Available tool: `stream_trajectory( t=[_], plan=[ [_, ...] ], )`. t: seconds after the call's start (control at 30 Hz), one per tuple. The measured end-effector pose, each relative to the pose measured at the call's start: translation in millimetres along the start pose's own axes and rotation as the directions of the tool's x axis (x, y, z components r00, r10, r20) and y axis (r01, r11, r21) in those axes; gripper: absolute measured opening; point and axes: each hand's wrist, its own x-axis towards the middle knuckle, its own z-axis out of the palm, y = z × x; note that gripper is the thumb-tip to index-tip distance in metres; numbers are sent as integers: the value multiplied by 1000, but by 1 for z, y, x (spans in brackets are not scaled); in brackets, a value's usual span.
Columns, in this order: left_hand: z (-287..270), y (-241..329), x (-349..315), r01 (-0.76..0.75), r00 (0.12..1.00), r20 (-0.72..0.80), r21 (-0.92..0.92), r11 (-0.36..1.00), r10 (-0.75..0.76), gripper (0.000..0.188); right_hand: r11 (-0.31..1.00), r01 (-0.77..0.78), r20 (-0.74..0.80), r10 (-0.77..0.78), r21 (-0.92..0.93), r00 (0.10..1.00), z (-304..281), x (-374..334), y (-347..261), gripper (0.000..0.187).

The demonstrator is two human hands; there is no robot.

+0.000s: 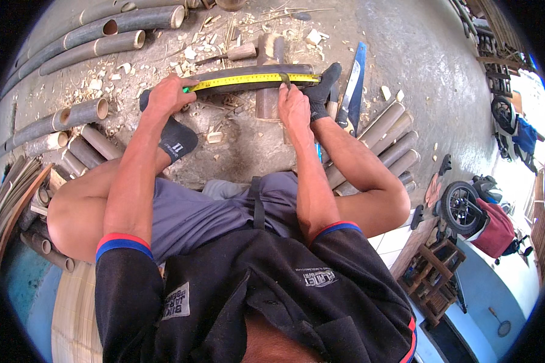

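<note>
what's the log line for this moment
left hand: holding yellow tape; right hand: holding dark object; tape: stretched along bamboo pole; floor: wood chips

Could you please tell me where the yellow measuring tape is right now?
In the head view, the yellow measuring tape is at the upper centre, running along the dark bamboo pole from the left hand to just past the right hand.

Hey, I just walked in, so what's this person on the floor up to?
A person sits with a yellow tape measure stretched along a dark bamboo piece, which lies across a short log. The left hand holds the tape toward the left; the right hand grips a small dark tool at the tape, too small to identify. A blue saw lies beyond the right foot, and more bamboo poles lie at the upper left.
</note>
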Motion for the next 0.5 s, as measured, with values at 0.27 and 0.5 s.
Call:
stream_trajectory(
  t=[0.27,0.5],
  plan=[
    [4,-6,-1,-41,999,-29,9,999,42,47,994,37,-10,-38,-101,999,-4,1,-4,35],
    [-1,24,-9,-5,938,347,18,1000,-2,46,994,-24,55,30,-105,998,-5,5,-6,38]
  ],
)
